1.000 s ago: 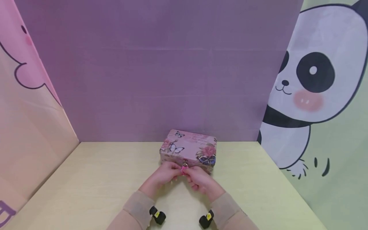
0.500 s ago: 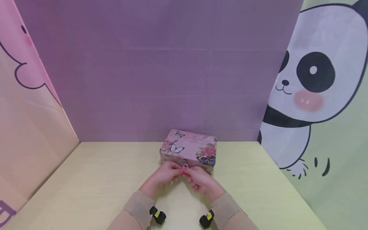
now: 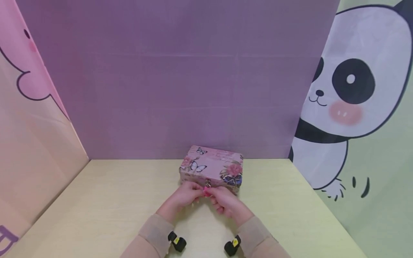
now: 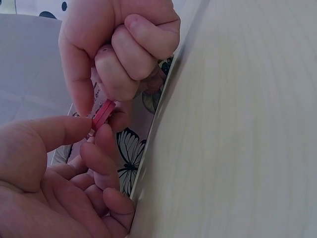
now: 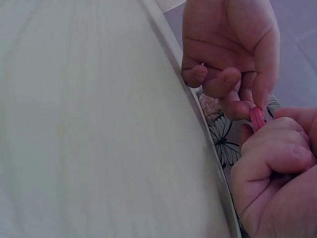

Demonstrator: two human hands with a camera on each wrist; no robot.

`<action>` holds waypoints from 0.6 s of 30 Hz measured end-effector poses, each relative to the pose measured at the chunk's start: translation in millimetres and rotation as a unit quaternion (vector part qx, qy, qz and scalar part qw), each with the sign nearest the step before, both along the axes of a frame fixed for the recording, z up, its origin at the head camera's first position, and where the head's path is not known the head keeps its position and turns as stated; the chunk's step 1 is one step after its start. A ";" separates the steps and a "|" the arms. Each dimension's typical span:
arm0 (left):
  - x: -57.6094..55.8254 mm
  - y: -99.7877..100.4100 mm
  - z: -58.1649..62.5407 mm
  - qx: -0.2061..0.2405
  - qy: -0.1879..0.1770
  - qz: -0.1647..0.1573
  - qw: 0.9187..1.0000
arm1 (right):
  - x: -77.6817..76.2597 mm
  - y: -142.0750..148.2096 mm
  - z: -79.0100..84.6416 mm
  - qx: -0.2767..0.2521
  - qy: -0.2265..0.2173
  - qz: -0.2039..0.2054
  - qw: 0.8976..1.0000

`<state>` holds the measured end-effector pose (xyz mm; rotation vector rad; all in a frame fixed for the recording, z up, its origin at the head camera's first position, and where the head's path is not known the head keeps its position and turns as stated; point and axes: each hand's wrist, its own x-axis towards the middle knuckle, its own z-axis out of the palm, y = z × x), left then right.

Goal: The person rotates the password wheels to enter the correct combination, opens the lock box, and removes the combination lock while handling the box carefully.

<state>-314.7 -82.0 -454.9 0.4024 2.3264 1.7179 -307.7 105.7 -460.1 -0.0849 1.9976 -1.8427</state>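
Observation:
A pink tin box [image 3: 213, 161] printed with butterflies and roses stands with its lid down. On its front latch hangs a small pink padlock [image 3: 207, 191] with a metal shackle. My left hand [image 3: 186, 194] pinches the padlock between thumb and index finger, as the left wrist view of the padlock [image 4: 103, 113] shows. From the other side, my right hand [image 3: 224, 199] pinches at the padlock with thumb and index finger, its other fingers curled. Whether a key sits between the right fingertips is hidden. In the right wrist view, the padlock [image 5: 257, 118] shows between both hands.
The box stands on a pale wooden table [image 3: 113, 208], near its back edge. Behind it rises a purple backdrop [image 3: 180, 79]. A panda-printed panel [image 3: 355, 107] stands on the right, a pink cartoon panel [image 3: 35, 118] on the left.
My right thumb and fingertips shift very slightly at the padlock. The box, the left hand and both forearms stay in place.

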 end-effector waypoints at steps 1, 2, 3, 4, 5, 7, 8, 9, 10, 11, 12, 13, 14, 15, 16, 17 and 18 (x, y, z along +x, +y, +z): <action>0.1 -0.2 0.1 0.000 -0.002 0.002 1.000 | -0.2 0.7 0.9 -0.003 -0.003 -0.002 1.000; 0.3 -0.3 0.2 0.001 -0.005 0.003 1.000 | -0.3 1.6 2.0 -0.005 -0.005 -0.003 1.000; 0.5 -0.4 0.2 0.003 -0.006 0.004 1.000 | -0.6 2.7 3.0 -0.008 -0.009 -0.005 1.000; 0.5 -0.4 0.4 0.004 -0.010 0.006 1.000 | -0.8 3.9 3.9 -0.010 -0.011 -0.005 1.000; 0.6 -0.4 0.3 0.005 -0.010 0.008 1.000 | -0.7 5.2 5.0 -0.011 -0.013 -0.006 1.000; 0.7 -0.3 -0.2 0.006 -0.011 0.011 1.000 | -0.6 8.3 6.8 -0.007 -0.013 -0.008 1.000; 0.7 -0.2 -0.4 0.006 -0.012 0.013 1.000 | -0.3 10.0 7.3 -0.005 -0.013 -0.010 1.000; 0.8 -0.1 -0.7 0.007 -0.013 0.014 1.000 | -0.1 11.7 7.7 -0.001 -0.014 -0.011 1.000; 0.7 0.0 -0.9 0.007 -0.015 0.016 1.000 | 0.3 13.5 8.3 0.003 -0.013 -0.013 1.000; 0.6 0.0 -1.1 0.007 -0.016 0.017 1.000 | 0.7 15.3 8.6 0.006 -0.013 -0.013 1.000; 0.4 -0.1 -1.2 0.008 -0.017 0.018 1.000 | 1.1 17.1 8.9 0.010 -0.011 -0.014 1.000; 0.4 -0.1 -1.2 0.009 -0.017 0.018 1.000 | 1.5 18.5 9.4 0.013 -0.011 -0.014 1.000; 0.0 -0.2 -1.1 0.009 -0.018 0.019 1.000 | 1.7 19.8 9.6 0.014 -0.010 -0.013 1.000; -0.2 -0.3 -1.1 0.010 -0.018 0.019 1.000 | 2.0 20.8 10.1 0.014 -0.010 -0.012 1.000; -0.3 -0.4 -0.9 0.011 -0.019 0.020 1.000 | 2.3 21.4 10.7 0.014 -0.009 -0.011 1.000; -0.4 -0.5 -0.6 0.012 -0.019 0.021 1.000 | 2.5 21.9 11.1 0.014 -0.009 -0.010 1.000; -0.4 -0.6 -0.3 0.013 -0.020 0.022 0.999 | 2.7 22.1 11.8 0.015 -0.009 -0.009 1.000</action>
